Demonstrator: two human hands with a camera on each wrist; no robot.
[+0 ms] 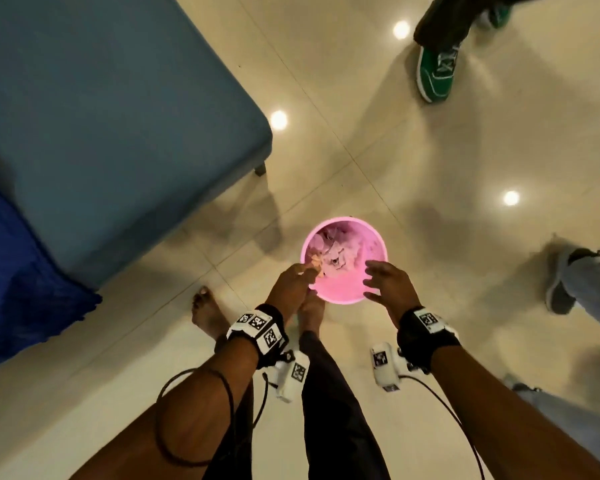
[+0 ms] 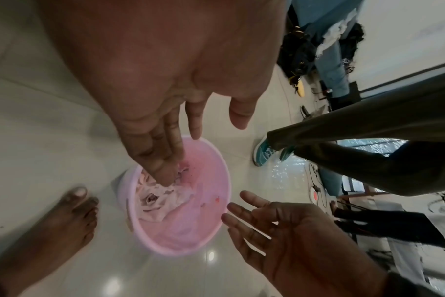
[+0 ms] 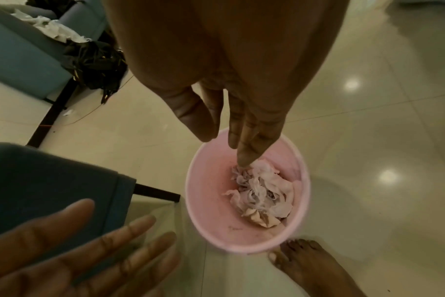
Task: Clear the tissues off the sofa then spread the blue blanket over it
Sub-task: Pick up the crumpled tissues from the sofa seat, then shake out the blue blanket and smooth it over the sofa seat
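A pink bin stands on the floor by my bare feet, with crumpled tissues inside it. My left hand hangs over its near left rim, fingers straight and pointing down, holding nothing. My right hand hovers over the near right rim, fingers spread and empty. The teal sofa fills the upper left, its seat bare in the head view. The blue blanket lies bunched at its left end. In the right wrist view the tissues sit in the bin.
Someone's green shoe stands at the top right, and a jeans leg with a grey shoe at the right. Another teal seat carries white tissues and a black cloth. Glossy tiled floor surrounds the bin.
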